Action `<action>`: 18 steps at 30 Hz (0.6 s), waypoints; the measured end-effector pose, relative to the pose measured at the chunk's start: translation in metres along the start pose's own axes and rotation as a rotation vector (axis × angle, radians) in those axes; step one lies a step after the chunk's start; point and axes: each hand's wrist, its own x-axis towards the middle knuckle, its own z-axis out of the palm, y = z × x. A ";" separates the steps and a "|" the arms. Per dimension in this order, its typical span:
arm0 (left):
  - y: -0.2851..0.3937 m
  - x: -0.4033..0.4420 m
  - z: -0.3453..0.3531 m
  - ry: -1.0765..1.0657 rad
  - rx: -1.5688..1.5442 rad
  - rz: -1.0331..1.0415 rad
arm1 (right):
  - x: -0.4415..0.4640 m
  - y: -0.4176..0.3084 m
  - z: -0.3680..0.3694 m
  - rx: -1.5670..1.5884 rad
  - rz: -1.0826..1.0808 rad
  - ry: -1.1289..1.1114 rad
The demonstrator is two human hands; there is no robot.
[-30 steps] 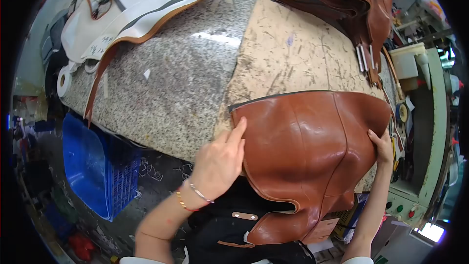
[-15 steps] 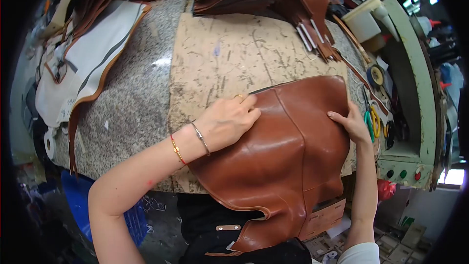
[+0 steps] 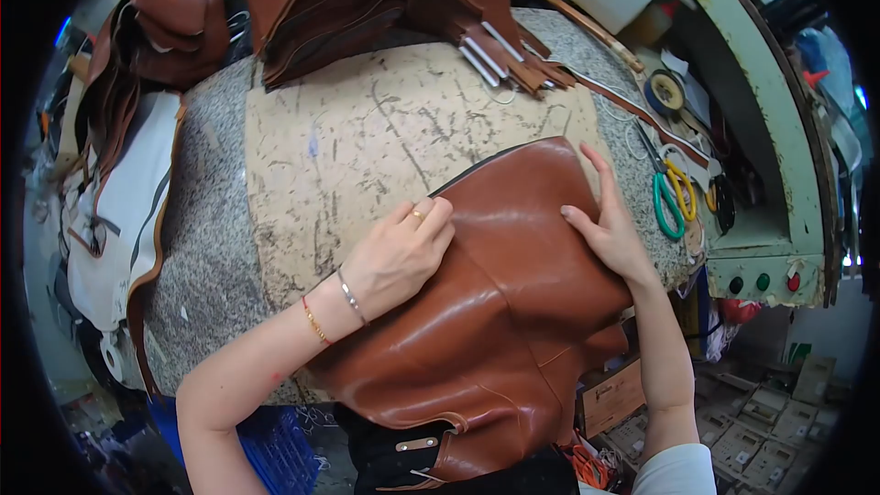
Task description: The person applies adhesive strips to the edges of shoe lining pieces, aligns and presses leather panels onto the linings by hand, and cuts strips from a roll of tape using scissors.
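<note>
A large brown leather piece with stitched seams lies partly on the worktable and drapes over its front edge toward my lap. My left hand is closed on its upper left edge, thumb and fingers pinched together there. At the right edge, my right hand grips the leather, thumb on top and the other fingers along or behind the edge. Under the leather's far end lies a scuffed tan cutting board.
Stacked brown leather pieces stand at the back. White leather lies at left. To the right are green-handled scissors, yellow-handled scissors, a tape roll and a green metal cabinet. A blue crate is below.
The view has shifted to the right. Both hands still hold the leather piece, which has turned a little and bunches more near the front; my right fingers now show above its right edge.
</note>
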 end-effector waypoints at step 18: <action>-0.001 0.092 0.006 -0.356 -0.132 -0.169 | 0.007 -0.013 0.007 -0.260 0.135 -0.247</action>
